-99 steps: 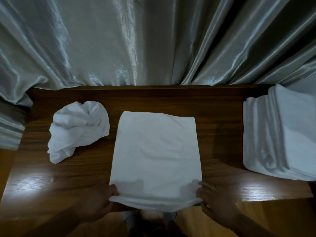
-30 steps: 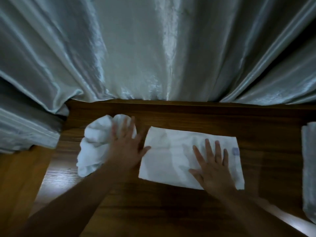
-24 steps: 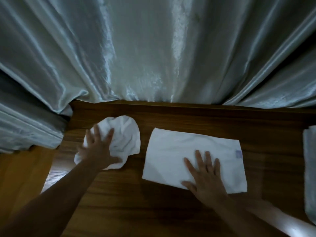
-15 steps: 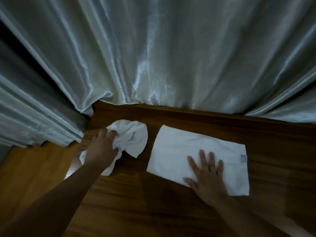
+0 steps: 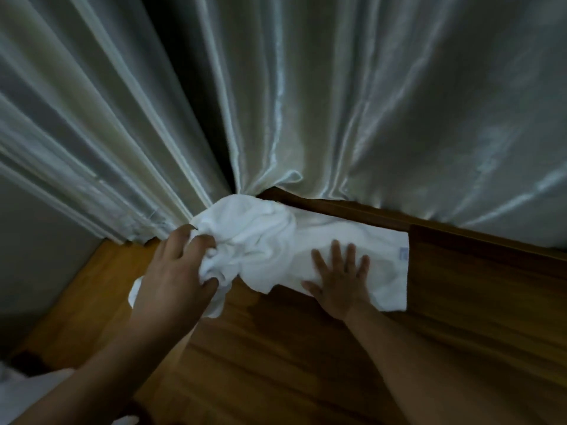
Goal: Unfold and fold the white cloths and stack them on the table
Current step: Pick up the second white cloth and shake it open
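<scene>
The left hand (image 5: 175,277) clutched a crumpled white terry cloth (image 5: 254,240), with the fingers and thumb curled into its bunched folds at the cloth's left side. A loose flap of that cloth hung below the hand, over the left edge of the dark brown wooden table (image 5: 306,363). The right hand (image 5: 340,280) lay flat, with its fingers straight and spread, pressing on a folded rectangular white cloth (image 5: 386,271) that lay on the table near its far edge. A small pale label (image 5: 403,253) showed at this cloth's right edge. The crumpled cloth covered the folded cloth's left end from view; whether the two touched could not be told. Behind the table hung a pleated, shiny silver-grey satin curtain (image 5: 337,102).
</scene>
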A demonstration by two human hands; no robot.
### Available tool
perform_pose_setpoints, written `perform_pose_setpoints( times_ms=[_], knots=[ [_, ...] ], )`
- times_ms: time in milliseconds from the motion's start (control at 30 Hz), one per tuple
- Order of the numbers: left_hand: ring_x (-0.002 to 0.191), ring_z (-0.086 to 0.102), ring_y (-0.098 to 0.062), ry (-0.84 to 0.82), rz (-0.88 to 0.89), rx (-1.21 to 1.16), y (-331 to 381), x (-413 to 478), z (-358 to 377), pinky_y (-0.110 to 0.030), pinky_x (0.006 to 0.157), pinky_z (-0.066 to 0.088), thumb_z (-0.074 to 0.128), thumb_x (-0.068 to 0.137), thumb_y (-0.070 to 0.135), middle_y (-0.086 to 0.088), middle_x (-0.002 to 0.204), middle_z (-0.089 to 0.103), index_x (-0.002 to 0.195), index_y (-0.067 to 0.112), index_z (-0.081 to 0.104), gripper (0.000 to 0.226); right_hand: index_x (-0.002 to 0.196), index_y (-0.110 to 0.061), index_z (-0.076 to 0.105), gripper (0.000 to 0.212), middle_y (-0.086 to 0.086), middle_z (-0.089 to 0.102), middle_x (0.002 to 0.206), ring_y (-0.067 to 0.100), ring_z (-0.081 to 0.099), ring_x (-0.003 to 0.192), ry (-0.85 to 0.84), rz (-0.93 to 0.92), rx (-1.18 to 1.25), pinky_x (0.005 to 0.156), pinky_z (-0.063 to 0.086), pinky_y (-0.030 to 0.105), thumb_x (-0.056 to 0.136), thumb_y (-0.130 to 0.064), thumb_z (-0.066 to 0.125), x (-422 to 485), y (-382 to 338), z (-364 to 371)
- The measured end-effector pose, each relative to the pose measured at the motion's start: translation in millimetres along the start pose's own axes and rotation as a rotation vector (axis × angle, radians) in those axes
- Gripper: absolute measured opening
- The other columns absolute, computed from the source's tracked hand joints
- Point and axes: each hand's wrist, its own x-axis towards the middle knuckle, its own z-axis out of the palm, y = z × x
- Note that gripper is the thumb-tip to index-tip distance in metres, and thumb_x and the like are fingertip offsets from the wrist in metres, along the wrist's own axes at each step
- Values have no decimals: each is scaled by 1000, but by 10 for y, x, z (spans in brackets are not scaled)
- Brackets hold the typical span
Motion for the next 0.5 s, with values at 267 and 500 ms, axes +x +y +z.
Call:
perform_pose_setpoints(
  times_ms=[267,500],
  knots=[
    [120,49,-27,-22,37,-83,-126,-134,97,-43,95,49,79,73,25,-6,136,47,125,25,52,58,155,-37,-15,86,11,-30,162,47,-30,144,-17,-2,-9,112,-11,72,88,-75,24,329,-457,33],
    [122,47,-21,-34,64,-228,210,-110,182,-34,98,43,78,74,23,1,139,43,125,30,50,58,156,-38,18,65,-5,22,164,23,21,152,101,-28,662,120,27,52,98,-49,45,-60,-46,-146]
  ],
)
